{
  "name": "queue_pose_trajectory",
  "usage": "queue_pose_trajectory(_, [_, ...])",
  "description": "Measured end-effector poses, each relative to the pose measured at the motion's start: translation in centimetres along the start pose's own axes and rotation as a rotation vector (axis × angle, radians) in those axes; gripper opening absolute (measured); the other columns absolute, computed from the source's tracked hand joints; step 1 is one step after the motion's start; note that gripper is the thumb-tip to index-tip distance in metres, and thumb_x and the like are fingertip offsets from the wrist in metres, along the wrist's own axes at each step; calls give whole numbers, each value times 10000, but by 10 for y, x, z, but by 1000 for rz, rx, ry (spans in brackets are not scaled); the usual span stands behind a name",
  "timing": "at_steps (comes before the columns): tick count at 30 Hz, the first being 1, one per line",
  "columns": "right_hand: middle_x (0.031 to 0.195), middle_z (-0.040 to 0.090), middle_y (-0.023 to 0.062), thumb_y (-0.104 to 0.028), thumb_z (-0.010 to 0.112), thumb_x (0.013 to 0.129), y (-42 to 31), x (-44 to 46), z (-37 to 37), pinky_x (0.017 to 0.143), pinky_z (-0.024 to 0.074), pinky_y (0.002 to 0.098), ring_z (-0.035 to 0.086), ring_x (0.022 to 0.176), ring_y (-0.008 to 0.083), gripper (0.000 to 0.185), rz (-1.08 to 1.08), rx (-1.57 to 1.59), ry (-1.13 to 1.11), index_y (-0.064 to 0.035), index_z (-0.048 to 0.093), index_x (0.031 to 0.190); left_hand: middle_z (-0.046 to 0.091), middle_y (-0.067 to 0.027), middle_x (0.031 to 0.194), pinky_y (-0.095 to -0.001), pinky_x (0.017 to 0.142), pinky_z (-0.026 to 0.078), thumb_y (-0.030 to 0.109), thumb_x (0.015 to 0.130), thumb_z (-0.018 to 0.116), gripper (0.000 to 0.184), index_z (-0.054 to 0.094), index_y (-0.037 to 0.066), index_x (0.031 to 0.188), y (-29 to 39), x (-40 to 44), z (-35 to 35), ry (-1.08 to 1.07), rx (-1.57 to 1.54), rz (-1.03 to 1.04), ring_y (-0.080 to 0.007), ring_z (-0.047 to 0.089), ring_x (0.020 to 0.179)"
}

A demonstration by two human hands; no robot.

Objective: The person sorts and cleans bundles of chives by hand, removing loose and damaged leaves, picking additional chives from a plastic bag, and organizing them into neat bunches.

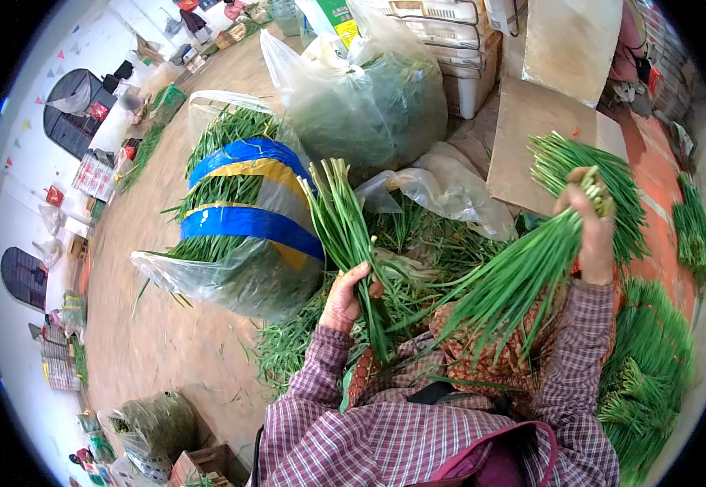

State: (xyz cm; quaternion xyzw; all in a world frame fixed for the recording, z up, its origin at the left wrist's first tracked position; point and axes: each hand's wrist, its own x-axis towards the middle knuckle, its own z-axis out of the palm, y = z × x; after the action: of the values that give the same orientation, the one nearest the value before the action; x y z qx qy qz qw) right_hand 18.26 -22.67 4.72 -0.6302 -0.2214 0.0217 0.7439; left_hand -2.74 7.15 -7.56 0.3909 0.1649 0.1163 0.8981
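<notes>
My left hand (pixel 343 300) is wrapped round a small bunch of garlic chives (pixel 341 217), pale cut ends up, leaves hanging below. Raised at the right, my right hand (pixel 593 223) grips a fuller bunch of chives (pixel 511 272). Its pale ends poke out above the fist and its long leaves droop down toward my lap. Just behind that hand, another pile of chives (pixel 621 174) lies by a cardboard sheet (pixel 523 154). Loose leaves and trimmings (pixel 430 239) lie between and beyond my hands, partly hidden by the bunches.
A clear bag of chives bound with blue and yellow tape (pixel 247 207) stands left. Behind it are a large filled plastic bag (pixel 369 105) and stacked white crates (pixel 458 49). Stacked chives (pixel 649 373) lie at my right. Brown floor (pixel 150 268) stretches left.
</notes>
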Motion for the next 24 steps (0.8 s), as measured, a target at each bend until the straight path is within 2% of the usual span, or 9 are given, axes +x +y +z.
queue_pose_trajectory(2, [789,624,30,-169,573,854,-9,5,0,581,501,230,608,673,103,210,-134,-154,67,-56,597,1030,592,-45,781,-283,493,406,224,828,644,389,553,34,1156,7,-5,0,-60,114,15,-148,513,545])
queue_pose_trajectory(4, [824,639,40,-169,568,865,-12,5,15,600,506,248,619,705,108,187,-122,-242,-89,-55,615,1005,642,-69,874,-255,497,442,204,816,657,425,546,21,1183,4,-6,7,86,220,4,-143,571,608])
queue_pose_trajectory(5, [812,642,41,-168,568,867,-11,4,27,596,507,245,615,688,111,194,-118,-254,-169,-50,620,1012,659,-84,945,-238,512,469,186,801,674,409,562,11,1154,2,-6,4,3,217,-32,-142,607,679])
queue_pose_trajectory(8, [773,640,39,-284,653,844,-1,1,72,524,503,219,594,613,90,246,-84,-189,-282,-60,645,945,655,-74,886,-251,479,431,197,801,689,385,583,10,1120,-5,-15,25,37,263,-75,-121,559,592])
queue_pose_trajectory(9, [746,635,32,-308,666,838,10,2,84,497,476,209,590,599,82,266,-56,-194,-330,-65,642,944,564,-38,679,-274,439,387,136,812,680,204,556,59,955,-6,-14,34,15,229,-103,-135,500,500])
queue_pose_trajectory(12, [663,637,49,-349,701,802,26,8,111,490,443,291,579,540,128,296,-172,-246,-283,-62,672,869,566,-33,690,-260,455,396,142,820,671,255,567,31,1025,-11,-16,37,-55,206,-135,-128,509,522])
queue_pose_trajectory(18, [587,600,63,-325,693,798,29,12,126,486,420,336,548,500,175,298,-187,-315,-262,-30,658,826,584,-31,700,-263,461,403,188,797,695,315,594,32,1052,-12,-19,46,-39,241,-133,-135,513,517])
queue_pose_trajectory(20, [570,583,64,-293,692,797,29,12,125,479,407,341,534,490,164,284,-160,-320,-272,-13,643,810,578,-29,687,-266,458,401,187,797,692,309,596,29,1044,-15,-18,43,-49,237,-136,-135,508,508])
queue_pose_trajectory(24, [531,521,-42,-248,651,841,37,14,113,384,322,253,414,424,50,210,-163,-379,-298,-45,653,786,576,-35,693,-260,457,398,150,822,673,242,561,34,1003,-13,-16,33,-35,172,-112,-128,517,526])
